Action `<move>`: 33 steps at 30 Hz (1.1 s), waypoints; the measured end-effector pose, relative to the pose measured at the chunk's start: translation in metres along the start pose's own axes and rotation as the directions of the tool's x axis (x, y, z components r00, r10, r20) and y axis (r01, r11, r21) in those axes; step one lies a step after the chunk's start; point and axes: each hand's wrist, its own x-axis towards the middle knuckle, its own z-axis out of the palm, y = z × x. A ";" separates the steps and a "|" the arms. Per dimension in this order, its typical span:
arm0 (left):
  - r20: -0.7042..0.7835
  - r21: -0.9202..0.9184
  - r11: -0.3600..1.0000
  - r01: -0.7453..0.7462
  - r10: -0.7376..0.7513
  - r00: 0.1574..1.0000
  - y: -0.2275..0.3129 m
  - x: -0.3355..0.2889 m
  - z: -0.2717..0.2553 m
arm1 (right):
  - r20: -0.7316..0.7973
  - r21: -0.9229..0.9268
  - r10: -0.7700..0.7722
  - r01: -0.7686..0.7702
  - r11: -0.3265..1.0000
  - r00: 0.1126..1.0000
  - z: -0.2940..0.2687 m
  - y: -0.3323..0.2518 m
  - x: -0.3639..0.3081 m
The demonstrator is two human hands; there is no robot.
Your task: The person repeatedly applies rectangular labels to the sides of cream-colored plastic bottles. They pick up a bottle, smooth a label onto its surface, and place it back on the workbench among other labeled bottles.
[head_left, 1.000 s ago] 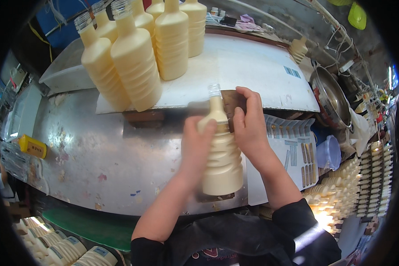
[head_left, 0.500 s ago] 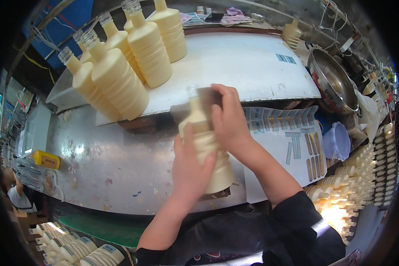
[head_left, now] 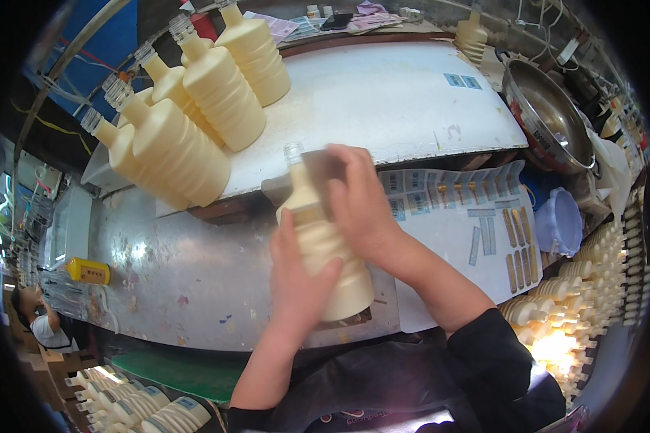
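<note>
A cream plastic bottle (head_left: 332,252) with ribbed sides and a clear threaded neck leans over the metal worktop in front of me. My left hand (head_left: 300,278) wraps round its lower body, thumb on the near right side. A greyish band (head_left: 309,213) crosses the bottle's shoulder. My right hand (head_left: 365,206) is curled at the right of the neck and shoulder, its fingers bent and smeared by motion. Against those fingers shows a dark brownish piece (head_left: 323,164), which also appears left of the neck; its kind is unclear. A brown block (head_left: 360,317) shows under the bottle's base.
Several cream bottles (head_left: 224,97) stand on the raised white board (head_left: 383,94) at far left. Label sheets (head_left: 448,191) and gold strips (head_left: 518,249) lie right. Nearby are a metal pan (head_left: 545,101), lilac bucket (head_left: 560,224), stacked bottles (head_left: 549,310) and yellow container (head_left: 88,270). Someone sits far left.
The whole view has shifted slightly, so the standing bottles appear further left. Both hands stay at the same bottle, the right one still moving about its shoulder.
</note>
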 end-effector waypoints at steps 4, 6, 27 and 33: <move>-0.008 -0.146 0.989 0.029 -0.030 1.000 -0.007 -0.001 0.002 | -0.042 -0.034 0.025 -0.027 0.999 0.999 -0.006 0.023 -0.006; -0.035 -0.164 0.986 0.009 -0.015 0.999 -0.012 -0.002 0.005 | -0.049 -0.064 -0.035 0.032 0.997 0.998 -0.008 0.028 -0.003; -0.088 0.026 0.999 0.035 -0.033 0.996 0.014 -0.012 -0.003 | 0.055 -0.210 0.057 -0.044 0.977 0.997 0.024 -0.052 0.011; -0.081 -0.037 0.999 -0.025 0.022 0.996 0.014 -0.011 -0.002 | 0.218 -0.315 0.006 0.065 0.947 0.976 0.047 -0.068 0.015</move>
